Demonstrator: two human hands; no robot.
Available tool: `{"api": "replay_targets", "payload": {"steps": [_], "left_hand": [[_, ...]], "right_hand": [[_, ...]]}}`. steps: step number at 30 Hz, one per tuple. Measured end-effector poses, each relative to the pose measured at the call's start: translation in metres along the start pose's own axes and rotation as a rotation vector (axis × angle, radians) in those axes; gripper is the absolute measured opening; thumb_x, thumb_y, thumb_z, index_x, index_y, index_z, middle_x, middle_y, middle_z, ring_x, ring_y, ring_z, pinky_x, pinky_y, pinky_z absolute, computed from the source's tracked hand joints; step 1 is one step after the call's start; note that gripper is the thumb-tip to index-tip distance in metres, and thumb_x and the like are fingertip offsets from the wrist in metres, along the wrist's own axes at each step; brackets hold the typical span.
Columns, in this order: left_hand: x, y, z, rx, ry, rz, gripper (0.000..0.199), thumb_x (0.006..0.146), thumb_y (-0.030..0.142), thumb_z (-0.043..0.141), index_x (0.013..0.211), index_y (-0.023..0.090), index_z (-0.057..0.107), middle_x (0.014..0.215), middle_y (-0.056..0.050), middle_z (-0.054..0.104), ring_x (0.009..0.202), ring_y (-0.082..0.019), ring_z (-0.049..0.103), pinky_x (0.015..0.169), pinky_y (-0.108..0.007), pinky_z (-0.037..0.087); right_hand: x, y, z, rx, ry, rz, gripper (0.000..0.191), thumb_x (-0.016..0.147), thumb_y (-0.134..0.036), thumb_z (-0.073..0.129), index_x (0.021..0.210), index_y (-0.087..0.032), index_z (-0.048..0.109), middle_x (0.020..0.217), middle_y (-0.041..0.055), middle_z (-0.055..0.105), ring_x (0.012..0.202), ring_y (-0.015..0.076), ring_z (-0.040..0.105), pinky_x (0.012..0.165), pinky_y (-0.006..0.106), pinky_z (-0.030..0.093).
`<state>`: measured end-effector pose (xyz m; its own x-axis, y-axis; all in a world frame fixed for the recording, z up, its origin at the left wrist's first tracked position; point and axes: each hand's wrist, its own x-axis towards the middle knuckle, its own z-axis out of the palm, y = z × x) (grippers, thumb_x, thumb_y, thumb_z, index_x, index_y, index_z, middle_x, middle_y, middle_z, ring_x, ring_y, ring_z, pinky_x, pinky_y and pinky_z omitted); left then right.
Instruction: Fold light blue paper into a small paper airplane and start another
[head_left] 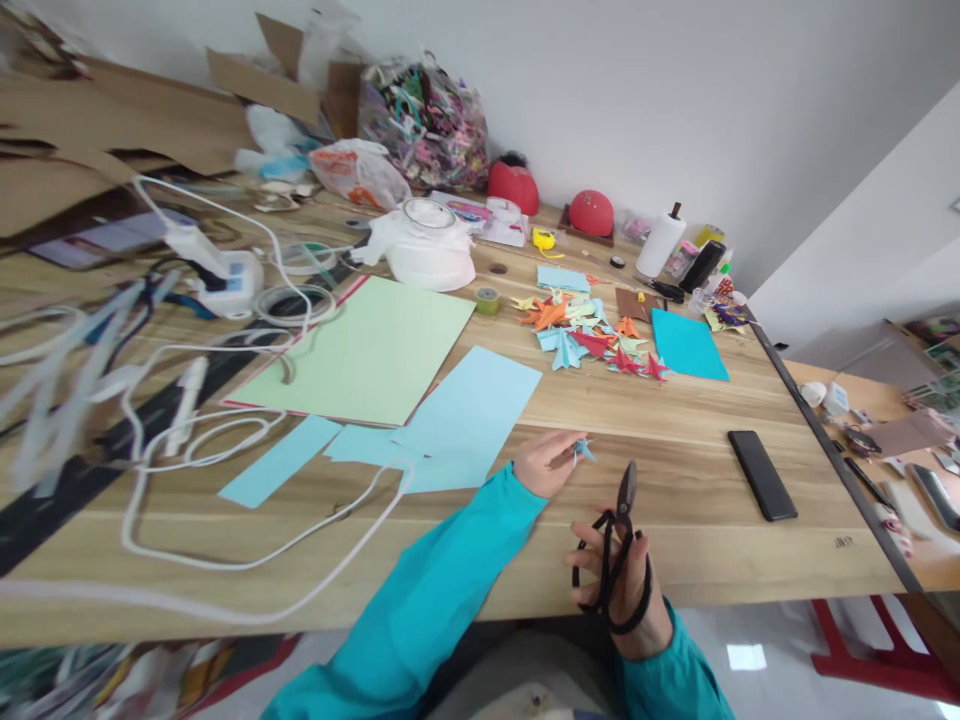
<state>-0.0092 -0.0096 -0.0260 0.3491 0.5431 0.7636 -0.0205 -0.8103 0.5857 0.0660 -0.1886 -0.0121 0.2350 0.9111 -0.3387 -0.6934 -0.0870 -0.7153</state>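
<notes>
Between the fingertips of my left hand point(547, 463) is a small folded piece of light blue paper point(584, 451), pointed at its tips. My right hand point(634, 590) is wrapped round the handles of black scissors point(627, 497), whose blades look closed and point away from me. Light blue paper sheets point(487, 410) lie left of my left hand, along with a cut blue strip point(281, 462). Beyond both hands sits a pile of folded paper figures point(592, 335) in blue, red, orange and yellow.
A stack of pale green paper point(375, 345) lies left of centre, with white cables point(255, 560) looping beside it. At the right are a black phone point(761, 475) and turquoise paper point(688, 345). A yellow tape measure point(544, 239) and red pincushions point(592, 213) stand near the wall.
</notes>
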Motion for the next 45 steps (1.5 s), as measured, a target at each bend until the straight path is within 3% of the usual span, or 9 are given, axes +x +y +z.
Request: {"api": "replay_targets", "payload": {"steps": [2, 5, 9, 15, 21, 25, 29, 35, 45], "left_hand": [[0.000, 0.000, 0.001, -0.002, 0.011, -0.002, 0.023, 0.076, 0.013, 0.061, 0.098, 0.014, 0.064, 0.089, -0.011, 0.071, 0.076, -0.016, 0.067, 0.068, -0.026, 0.058], [-0.001, -0.001, 0.002, -0.016, 0.022, -0.008, 0.023, 0.075, 0.013, 0.062, 0.097, 0.014, 0.065, 0.088, -0.011, 0.071, 0.073, -0.015, 0.067, 0.064, -0.024, 0.058], [-0.003, -0.002, 0.004, -0.032, 0.005, -0.057, 0.023, 0.075, 0.015, 0.063, 0.098, 0.015, 0.065, 0.088, -0.009, 0.071, 0.068, -0.013, 0.065, 0.060, -0.023, 0.057], [-0.006, -0.002, 0.005, -0.099, -0.096, -0.205, 0.026, 0.071, 0.020, 0.066, 0.096, 0.016, 0.067, 0.088, -0.008, 0.069, 0.064, -0.012, 0.062, 0.056, -0.023, 0.055], [-0.003, 0.000, 0.007, -0.308, -0.230, -0.488, 0.028, 0.064, 0.022, 0.070, 0.090, 0.011, 0.070, 0.072, -0.005, 0.064, 0.054, -0.009, 0.055, 0.044, -0.018, 0.046], [-0.001, 0.002, 0.006, -0.358, -0.241, -0.561, 0.030, 0.062, 0.024, 0.073, 0.089, 0.010, 0.070, 0.066, -0.003, 0.061, 0.053, -0.009, 0.053, 0.045, -0.019, 0.044], [0.001, 0.002, 0.003, -0.316, -0.251, -0.533, 0.030, 0.061, 0.022, 0.073, 0.090, 0.011, 0.071, 0.071, -0.004, 0.063, 0.052, -0.008, 0.051, 0.045, -0.020, 0.044], [0.001, 0.001, 0.001, -0.208, -0.265, -0.369, 0.022, 0.065, 0.016, 0.069, 0.087, 0.014, 0.072, 0.071, -0.004, 0.064, 0.053, -0.008, 0.050, 0.046, -0.019, 0.041], [0.000, -0.001, 0.001, -0.158, -0.269, -0.211, 0.020, 0.069, 0.013, 0.062, 0.086, 0.013, 0.072, 0.073, -0.005, 0.067, 0.055, -0.010, 0.053, 0.048, -0.020, 0.043]], "right_hand": [[0.000, -0.002, 0.004, 0.051, -0.060, -0.005, 0.076, 0.057, -0.071, 0.062, 0.117, -0.028, 0.045, 0.104, 0.0107, 0.067, 0.079, 0.0236, 0.065, 0.052, 0.032, 0.051], [0.000, -0.005, 0.014, 0.079, -0.086, -0.033, 0.072, 0.068, -0.076, 0.047, 0.117, -0.023, 0.046, 0.093, 0.0123, 0.068, 0.086, 0.0248, 0.064, 0.063, 0.035, 0.050], [0.000, -0.002, 0.015, -0.088, -0.101, -0.047, 0.071, 0.072, -0.072, 0.046, 0.118, -0.018, 0.047, 0.080, 0.0089, 0.066, 0.069, 0.0204, 0.062, 0.054, 0.030, 0.047], [0.000, -0.003, 0.010, -0.541, -0.024, -0.085, 0.052, 0.084, -0.054, 0.047, 0.119, -0.016, 0.049, 0.084, 0.0059, 0.060, 0.060, 0.0130, 0.057, 0.052, 0.027, 0.046], [0.005, -0.013, 0.015, -0.573, -0.024, -0.052, 0.055, 0.084, -0.057, 0.044, 0.119, -0.015, 0.049, 0.078, 0.0038, 0.057, 0.053, 0.0111, 0.055, 0.047, 0.025, 0.043], [0.004, -0.016, 0.016, -0.568, -0.041, -0.044, 0.055, 0.085, -0.057, 0.043, 0.120, -0.015, 0.048, 0.079, 0.0038, 0.057, 0.055, 0.0117, 0.056, 0.048, 0.025, 0.044], [0.002, -0.018, 0.019, -0.572, -0.025, -0.022, 0.057, 0.084, -0.059, 0.043, 0.119, -0.014, 0.048, 0.079, 0.0044, 0.059, 0.054, 0.0111, 0.056, 0.048, 0.025, 0.045], [-0.004, -0.030, 0.027, -0.655, 0.037, 0.037, 0.063, 0.078, -0.065, 0.046, 0.113, -0.013, 0.052, 0.070, 0.0023, 0.059, 0.043, 0.0089, 0.052, 0.040, 0.022, 0.040], [-0.001, -0.028, 0.020, -0.754, 0.041, 0.049, 0.067, 0.077, -0.067, 0.045, 0.108, -0.009, 0.056, 0.050, -0.0060, 0.046, 0.030, 0.0055, 0.041, 0.028, 0.017, 0.030]]}}
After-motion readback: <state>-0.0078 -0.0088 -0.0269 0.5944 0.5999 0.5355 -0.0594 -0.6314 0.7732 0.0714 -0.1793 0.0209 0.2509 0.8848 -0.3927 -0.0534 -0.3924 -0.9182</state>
